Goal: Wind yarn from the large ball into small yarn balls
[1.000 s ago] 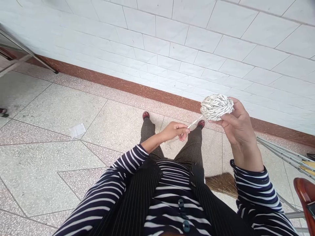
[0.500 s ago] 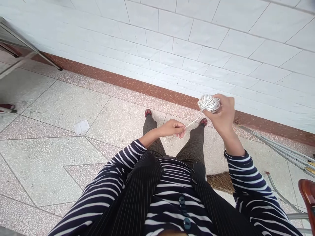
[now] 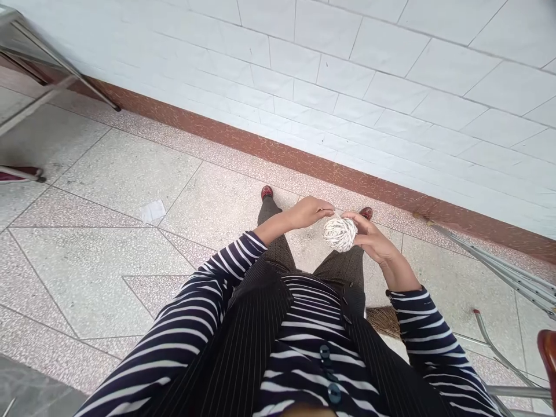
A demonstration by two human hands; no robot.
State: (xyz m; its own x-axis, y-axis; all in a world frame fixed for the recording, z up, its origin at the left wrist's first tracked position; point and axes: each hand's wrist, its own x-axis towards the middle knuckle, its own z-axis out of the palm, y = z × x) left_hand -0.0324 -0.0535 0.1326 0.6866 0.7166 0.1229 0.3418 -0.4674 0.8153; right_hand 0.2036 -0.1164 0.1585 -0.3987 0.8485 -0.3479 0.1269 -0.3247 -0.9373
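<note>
A ball of white cord [image 3: 340,234], wound in many layers, hangs in front of my legs. My right hand [image 3: 374,238] grips it from the right side, thumb below and fingers above. Close by at its upper left, my left hand [image 3: 309,212] pinches the loose strand of that cord between thumb and fingertips. Only a short bit of strand shows between the left fingertips and the ball.
A white tiled wall with a red-brown skirting [image 3: 226,135] runs across ahead. Metal table legs [image 3: 65,66] stand at left. A white paper scrap [image 3: 153,211] lies on the speckled floor. At right are metal poles [image 3: 486,260], a straw broom [image 3: 384,321] and a chair [image 3: 546,362].
My right hand has brought the ball down and left, close to my left hand. The strand between them has shortened. My left hand has risen slightly and still pinches the strand.
</note>
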